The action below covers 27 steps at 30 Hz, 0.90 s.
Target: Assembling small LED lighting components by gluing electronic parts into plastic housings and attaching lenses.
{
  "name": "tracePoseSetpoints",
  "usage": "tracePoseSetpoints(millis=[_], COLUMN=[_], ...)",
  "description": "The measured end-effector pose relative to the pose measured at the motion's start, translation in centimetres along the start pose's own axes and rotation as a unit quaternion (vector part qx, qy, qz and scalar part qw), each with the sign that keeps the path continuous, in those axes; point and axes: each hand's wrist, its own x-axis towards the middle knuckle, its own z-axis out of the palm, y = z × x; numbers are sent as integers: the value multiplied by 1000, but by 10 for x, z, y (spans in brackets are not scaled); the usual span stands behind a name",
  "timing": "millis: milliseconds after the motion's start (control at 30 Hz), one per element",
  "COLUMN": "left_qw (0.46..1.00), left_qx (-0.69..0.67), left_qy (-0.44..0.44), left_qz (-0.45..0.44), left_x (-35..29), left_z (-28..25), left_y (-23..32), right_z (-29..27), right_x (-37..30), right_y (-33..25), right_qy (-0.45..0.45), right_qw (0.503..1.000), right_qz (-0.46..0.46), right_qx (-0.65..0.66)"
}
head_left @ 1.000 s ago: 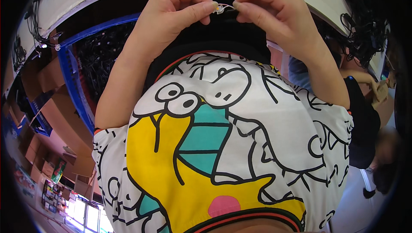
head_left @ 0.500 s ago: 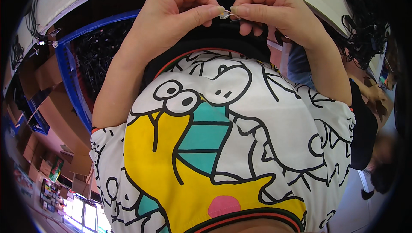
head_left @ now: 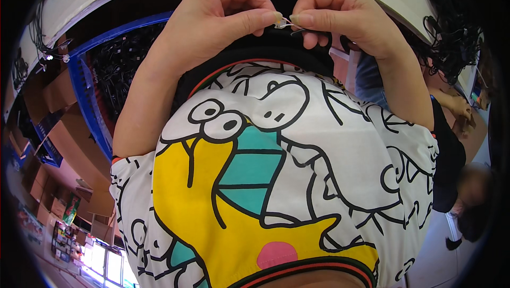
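Close together over my lap, my left hand (head_left: 223, 25) and my right hand (head_left: 345, 20) are both closed in a pinch. Between the left thumb and forefinger is a small whitish connector (head_left: 281, 24), partly covered by the fingertips. Thin light wires (head_left: 290, 24) run from it to the right hand, whose thumb and forefinger grip them. A short dark piece, seemingly the black cable (head_left: 298, 32), shows below the right fingertips. Whether the wires are fully seated in the connector is too small to tell.
A blue crate (head_left: 85, 89) of black cables stands left of my left arm. The white table edge (head_left: 390, 6) curves ahead, with black cable bundles (head_left: 451, 33) at right and cables with white ends (head_left: 50, 54) at left. Cardboard boxes (head_left: 79, 144) and a co-worker's arm (head_left: 451, 102) are nearby.
Both hands have shifted slightly right and down, still pinching the connector and wires. The dark piece under the right fingers shows a little more. The co-worker's arm has moved slightly.
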Motion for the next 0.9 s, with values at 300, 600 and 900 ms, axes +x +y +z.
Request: tracePoseSetpoints(millis=[300,600,900], left_qw=[1000,1000,999], left_qx=[5,6,35], left_qy=[-1,-10,-24], left_qz=[2,-7,-14], left_x=[5,10,10], left_z=[6,13,10], left_y=[2,2,1], right_z=[-2,-9,-7], right_x=[-7,-12,-16], right_y=[3,17,11], right_qy=[-20,5,-5], right_qw=[999,997,1000], right_qz=[17,-52,-27], right_qx=[36,-63,4])
